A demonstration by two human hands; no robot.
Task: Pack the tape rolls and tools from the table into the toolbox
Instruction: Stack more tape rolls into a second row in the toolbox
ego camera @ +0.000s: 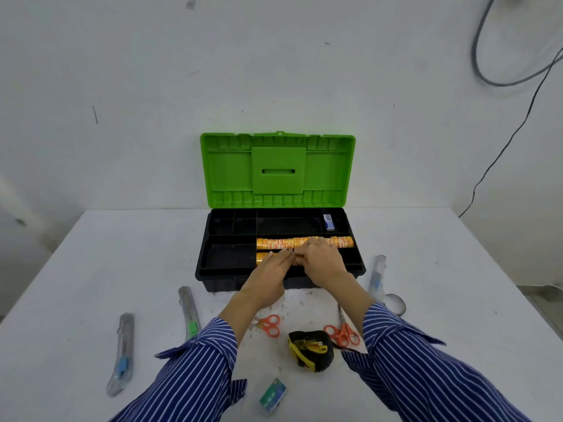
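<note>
We see a white table (91, 269) carrying an open toolbox (213, 269). Nearer than the toolbox lie three wrapped utility knives (123, 351), two orange-handled scissors (271, 324), a yellow-black tape measure (310, 350), a small green box (272, 395) and a clear tape roll (396, 303).

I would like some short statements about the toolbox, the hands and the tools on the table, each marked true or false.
1. The toolbox lid stands open. True.
2. Both hands, left hand and right hand, are at the second row of tape rolls in the tray. True.
3. The tape measure is already in the toolbox. False: it lies on the table, between the forearms.
4. Two pairs of orange-handled scissors, one and another, lie on the table. True.
5. The tray has no full row of tape rolls. False: one row fills a long compartment.
6. All utility knives are packed. False: the nearest utility knife lies on the table.
</note>
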